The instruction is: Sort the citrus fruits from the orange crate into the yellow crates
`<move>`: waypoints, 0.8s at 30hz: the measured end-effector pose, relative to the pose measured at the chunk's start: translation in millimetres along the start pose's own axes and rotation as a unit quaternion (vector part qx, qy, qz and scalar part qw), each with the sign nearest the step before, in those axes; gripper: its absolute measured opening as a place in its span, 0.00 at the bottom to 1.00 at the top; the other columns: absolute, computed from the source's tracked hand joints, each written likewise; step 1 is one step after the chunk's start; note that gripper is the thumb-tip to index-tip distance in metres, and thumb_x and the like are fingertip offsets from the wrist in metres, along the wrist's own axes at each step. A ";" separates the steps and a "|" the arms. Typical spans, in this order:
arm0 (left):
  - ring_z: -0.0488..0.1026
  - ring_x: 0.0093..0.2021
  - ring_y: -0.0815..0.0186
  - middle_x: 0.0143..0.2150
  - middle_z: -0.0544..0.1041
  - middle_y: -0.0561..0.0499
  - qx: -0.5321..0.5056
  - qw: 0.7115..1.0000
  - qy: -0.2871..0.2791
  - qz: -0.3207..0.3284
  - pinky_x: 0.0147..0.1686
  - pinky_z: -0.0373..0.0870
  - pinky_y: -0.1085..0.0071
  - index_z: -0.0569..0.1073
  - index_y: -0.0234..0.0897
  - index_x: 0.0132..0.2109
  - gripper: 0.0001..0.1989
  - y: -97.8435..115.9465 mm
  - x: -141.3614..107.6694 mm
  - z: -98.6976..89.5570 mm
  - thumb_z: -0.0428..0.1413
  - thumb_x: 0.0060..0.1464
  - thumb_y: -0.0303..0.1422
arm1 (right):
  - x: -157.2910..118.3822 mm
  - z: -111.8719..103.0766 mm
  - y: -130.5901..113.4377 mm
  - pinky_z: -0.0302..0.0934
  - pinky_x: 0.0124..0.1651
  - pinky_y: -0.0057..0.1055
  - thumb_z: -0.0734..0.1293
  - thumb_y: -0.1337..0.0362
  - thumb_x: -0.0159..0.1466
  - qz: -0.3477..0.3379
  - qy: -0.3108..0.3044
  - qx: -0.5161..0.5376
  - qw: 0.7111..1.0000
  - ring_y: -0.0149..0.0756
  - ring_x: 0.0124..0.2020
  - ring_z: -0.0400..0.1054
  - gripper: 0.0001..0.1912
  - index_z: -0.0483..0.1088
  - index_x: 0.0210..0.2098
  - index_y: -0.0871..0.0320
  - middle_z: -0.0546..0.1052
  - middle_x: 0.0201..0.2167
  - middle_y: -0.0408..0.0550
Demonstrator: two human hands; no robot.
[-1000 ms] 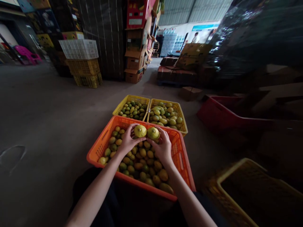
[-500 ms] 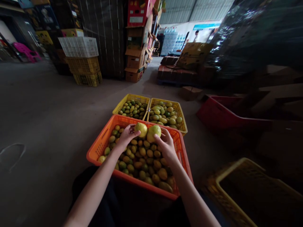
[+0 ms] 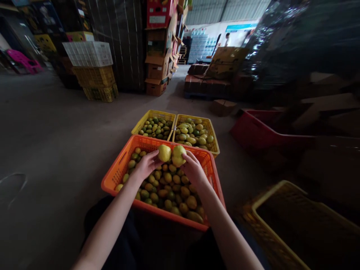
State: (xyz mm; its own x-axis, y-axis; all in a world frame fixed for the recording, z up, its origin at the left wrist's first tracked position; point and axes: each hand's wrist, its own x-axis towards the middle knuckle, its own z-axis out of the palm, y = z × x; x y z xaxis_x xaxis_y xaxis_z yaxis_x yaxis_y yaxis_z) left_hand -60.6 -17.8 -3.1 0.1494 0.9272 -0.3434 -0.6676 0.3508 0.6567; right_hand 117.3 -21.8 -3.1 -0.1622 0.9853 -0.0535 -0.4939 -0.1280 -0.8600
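Note:
My left hand (image 3: pixel 149 163) grips a round yellow fruit (image 3: pixel 164 153) above the far part of an orange crate (image 3: pixel 118 165). Beside it, my right hand (image 3: pixel 193 167) has its fingers round a yellow-green fruit (image 3: pixel 179 156). The two fruits are side by side, nearly touching. Below them, the crate holds many smaller green and yellow-brown fruits (image 3: pixel 168 178). Just beyond its far rim stand two yellow crates, the left one (image 3: pixel 137 126) with greenish fruits and the right one (image 3: pixel 216 144) with larger yellow-green ones.
At the right lie a red crate (image 3: pixel 247 129) and, nearer, a yellow crate (image 3: pixel 260 204). Stacked crates (image 3: pixel 94 75) and cardboard boxes (image 3: pixel 156 71) stand behind. A small carton (image 3: pixel 223 108) is on the floor. Far back a person (image 3: pixel 227 39) is visible.
The view has shifted slightly, so the surroundings sit a little further left and higher. Both hands still hold their fruits, which have been turned slightly in the fingers.

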 end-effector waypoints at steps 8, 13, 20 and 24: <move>0.75 0.37 0.66 0.38 0.78 0.47 -0.001 0.999 0.000 0.043 0.44 0.74 0.68 0.75 0.32 0.40 0.07 -6.1 9.2 -5.8 0.55 0.54 0.28 | 1.6 -1.7 0.5 0.63 0.35 0.29 0.73 0.58 0.48 0.026 0.036 -0.002 0.999 0.32 0.31 0.69 0.13 0.72 0.33 0.52 0.75 0.30 0.39; 0.75 0.43 0.63 0.39 0.79 0.46 0.072 0.996 -0.018 0.051 0.48 0.72 0.64 0.76 0.32 0.38 0.08 -7.4 7.9 -2.9 0.61 0.49 0.31 | -1.6 3.3 3.7 0.63 0.38 0.30 0.73 0.56 0.50 0.010 0.033 -0.057 0.998 0.35 0.35 0.70 0.16 0.73 0.38 0.52 0.76 0.33 0.41; 0.75 0.41 0.65 0.40 0.79 0.48 0.032 0.999 0.001 0.024 0.44 0.73 0.68 0.76 0.35 0.39 0.11 -9.4 9.6 -6.0 0.62 0.48 0.34 | -0.6 2.3 3.4 0.63 0.36 0.30 0.73 0.54 0.49 0.011 0.039 -0.074 0.996 0.38 0.37 0.71 0.19 0.75 0.38 0.55 0.78 0.35 0.43; 0.75 0.39 0.65 0.39 0.79 0.47 0.017 0.999 0.028 0.009 0.43 0.73 0.70 0.76 0.34 0.40 0.10 -9.0 11.3 -7.5 0.59 0.53 0.35 | 4.3 -2.7 4.9 0.62 0.36 0.29 0.74 0.53 0.47 0.005 0.030 -0.044 0.999 0.37 0.35 0.71 0.17 0.75 0.33 0.56 0.78 0.32 0.43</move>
State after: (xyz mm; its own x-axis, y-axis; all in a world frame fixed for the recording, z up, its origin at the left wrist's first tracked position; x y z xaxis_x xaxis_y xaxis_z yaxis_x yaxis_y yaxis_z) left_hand -58.3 -11.5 -18.0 0.0963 0.9251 -0.3673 -0.6438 0.3393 0.6858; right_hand 116.5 -17.9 -8.8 -0.1131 0.9895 -0.0900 -0.4157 -0.1294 -0.9002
